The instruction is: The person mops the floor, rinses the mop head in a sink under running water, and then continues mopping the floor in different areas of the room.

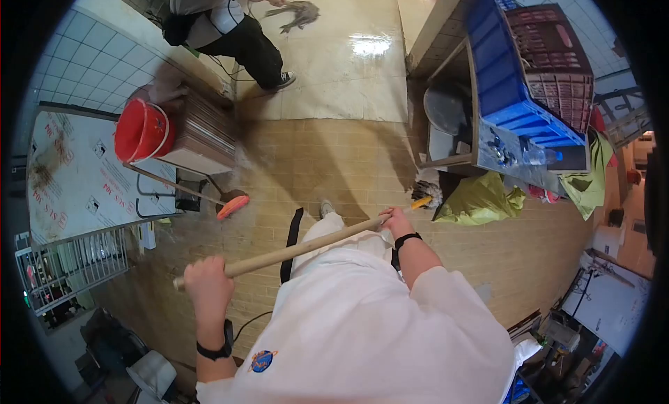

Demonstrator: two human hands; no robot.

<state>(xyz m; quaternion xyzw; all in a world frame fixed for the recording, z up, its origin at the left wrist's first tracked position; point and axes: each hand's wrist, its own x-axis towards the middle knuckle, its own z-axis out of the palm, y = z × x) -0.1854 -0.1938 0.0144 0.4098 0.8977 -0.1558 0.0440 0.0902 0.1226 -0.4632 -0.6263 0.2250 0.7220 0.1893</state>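
A mop with a pale wooden handle (303, 249) runs slantwise across the front of my body. My left hand (209, 287) is closed around the handle near its end, at the lower left. Farther along, my right hand (396, 223) grips the same handle. Beyond my right hand there is an orange-yellow socket, and the grey-white strands of the mop head (427, 189) rest at the floor by the right-hand table's leg. A yellow-green bag (481, 200) lies just right of the mop head.
Another person (240, 41) stands at the upper left, with a mop head (300, 15) on the wet pale floor (334, 76). At left are a red bucket (143, 130) and a broom (232, 207). Blue (498, 62) and maroon crates (550, 48) stack on the right-hand table.
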